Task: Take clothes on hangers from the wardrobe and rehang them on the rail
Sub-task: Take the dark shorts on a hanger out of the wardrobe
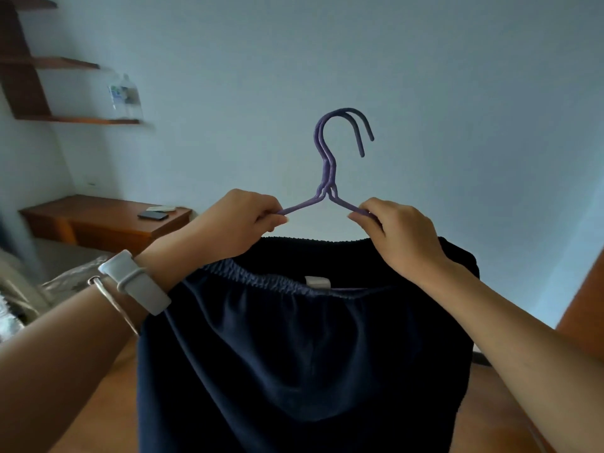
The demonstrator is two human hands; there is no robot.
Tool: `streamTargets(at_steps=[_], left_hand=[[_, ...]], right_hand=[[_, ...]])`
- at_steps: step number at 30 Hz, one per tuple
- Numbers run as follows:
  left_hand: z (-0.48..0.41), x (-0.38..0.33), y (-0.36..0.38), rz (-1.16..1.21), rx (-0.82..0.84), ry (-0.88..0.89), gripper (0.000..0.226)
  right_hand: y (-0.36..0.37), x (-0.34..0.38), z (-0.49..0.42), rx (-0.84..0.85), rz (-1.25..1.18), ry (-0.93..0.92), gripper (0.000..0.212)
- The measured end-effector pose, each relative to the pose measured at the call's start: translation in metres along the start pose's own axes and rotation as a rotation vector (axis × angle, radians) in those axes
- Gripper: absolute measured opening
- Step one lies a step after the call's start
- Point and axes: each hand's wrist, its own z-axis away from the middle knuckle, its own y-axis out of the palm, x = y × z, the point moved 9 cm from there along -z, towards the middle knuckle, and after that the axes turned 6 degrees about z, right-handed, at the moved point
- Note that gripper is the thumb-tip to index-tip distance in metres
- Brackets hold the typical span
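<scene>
Two hangers (pixel 327 171) overlap; ends hidden under left hand (pixel 235 220), right hand (pixel 402 233), garment (pixel 294 354).

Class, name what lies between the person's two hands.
In the head view, the twisted neck of the purple hangers rises between the left hand and right hand.

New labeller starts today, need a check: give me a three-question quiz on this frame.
1. True or false: the hangers are hooked on a rail.
2. The left grip and right grip pinch the hangers at: A) hooks B) sloping arms C) bottom bar.
3. What colour is the garment hanging from them?
Key: 1 false; 2 B; 3 dark blue.
</scene>
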Motion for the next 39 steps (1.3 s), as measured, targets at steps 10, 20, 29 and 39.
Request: streamTargets(at_steps=[10, 20, 29, 39], left_hand=[[-0.098, 0.117, 0.005, -0.161, -0.183, -0.333, 0.021], [-0.067, 0.213, -0.04, -0.335, -0.437, -0.661, 0.025], [0.006, 0.339, -0.107, -0.535, -0.591, -0.796, 0.022], [0.18, 0.453, -0.193, -0.333, -0.693, -1.319, 0.028]], right_hand=[[0.155, -0.026, -0.168, 0.18, -0.412, -0.236, 0.028], [0.254, 0.096, -0.259, 0.262, -0.757, -0.56, 0.022], [0.346, 0.255, -0.296, 0.259, -0.955, -0.669, 0.023], [0.426, 0.491, -0.334, 0.521, -1.185, -0.878, 0.013]])
